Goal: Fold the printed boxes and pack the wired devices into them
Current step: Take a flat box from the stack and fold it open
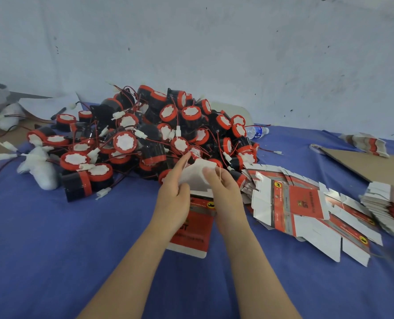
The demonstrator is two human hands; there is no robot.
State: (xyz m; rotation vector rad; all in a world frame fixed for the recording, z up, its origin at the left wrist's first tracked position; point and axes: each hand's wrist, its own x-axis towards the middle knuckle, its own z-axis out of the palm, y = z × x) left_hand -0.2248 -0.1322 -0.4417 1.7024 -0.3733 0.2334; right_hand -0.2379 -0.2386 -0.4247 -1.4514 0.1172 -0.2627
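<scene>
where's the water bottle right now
In the head view the water bottle lies on its side on the blue cloth, right of centre, at the far right edge of the pile of wired devices.

The printed box (196, 231) nearest the camera shows large dark letters on its red panel, seemingly "ST"; the finer lines below blur beyond reading. The flat box (302, 203) lying to the right carries a similar "ST" mark, turned sideways. The water bottle (257, 131) label is illegible.
</scene>
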